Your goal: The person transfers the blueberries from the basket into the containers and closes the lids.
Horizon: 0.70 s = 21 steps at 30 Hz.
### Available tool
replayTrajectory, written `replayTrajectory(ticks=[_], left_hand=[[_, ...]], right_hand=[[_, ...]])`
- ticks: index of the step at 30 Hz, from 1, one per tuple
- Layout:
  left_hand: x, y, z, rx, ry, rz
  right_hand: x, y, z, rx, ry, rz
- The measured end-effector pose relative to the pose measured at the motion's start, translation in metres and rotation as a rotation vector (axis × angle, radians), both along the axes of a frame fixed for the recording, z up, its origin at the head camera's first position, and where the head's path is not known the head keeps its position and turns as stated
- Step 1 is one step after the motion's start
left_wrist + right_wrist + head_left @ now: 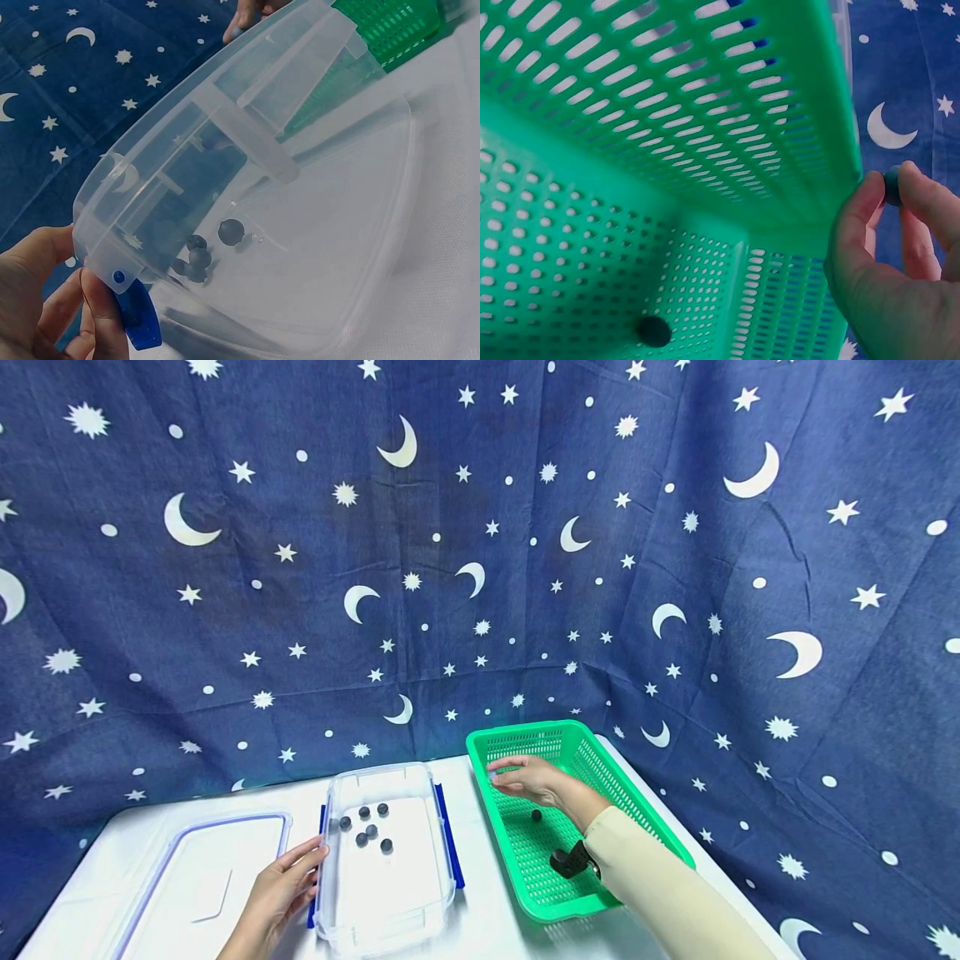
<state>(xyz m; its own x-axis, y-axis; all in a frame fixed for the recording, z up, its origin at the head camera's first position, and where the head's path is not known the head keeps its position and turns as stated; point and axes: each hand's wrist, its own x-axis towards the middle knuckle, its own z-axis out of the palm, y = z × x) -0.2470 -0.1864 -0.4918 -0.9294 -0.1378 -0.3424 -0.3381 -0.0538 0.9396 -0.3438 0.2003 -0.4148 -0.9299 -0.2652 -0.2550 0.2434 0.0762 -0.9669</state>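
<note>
"Plastic is what I notice first. Which pieces are made from it?"

"In the lower middle of the head view stands a clear box [397, 893], rectangular, with rounded corners and blue latches [448, 835] along its left and right sides. To the right of it is a green basket [536, 860], deep, pierced with rows of slots and small holes. At the lower left lies a flat lid [180, 877], translucent, with a bluish line around its border."

"And the round things?"

"Those are small dark balls [386, 846], smooth on the surface. Six lie loosely grouped in the upper part of the box; a single ball [536, 816] rests on the basket's floor."

"How do the hands stand?"

"The right hand [528, 779] pinches another ball [892, 186] between thumb and fingers; in the head view it appears at the upper left of the basket. The left hand [273, 893] grips the box at its left rim, close to a latch."

"What of the fabrics?"

"White cloth [480, 860] lies beneath everything, finely woven. Behind hangs a dark blue curtain [420, 635], creased, printed with pale moons, stars and dots. The right arm wears a smooth, cream sleeve [660, 881]."
</note>
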Motion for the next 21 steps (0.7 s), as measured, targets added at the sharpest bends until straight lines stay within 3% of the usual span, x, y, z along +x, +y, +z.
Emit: replayTrajectory(ticks=[21], left_hand=[[0.0, 0.0, 0.0, 0.01, 0.006, 0.003]], right_hand=[[-0.009, -0.053, 0.02, -0.049, -0.045, -0.006]])
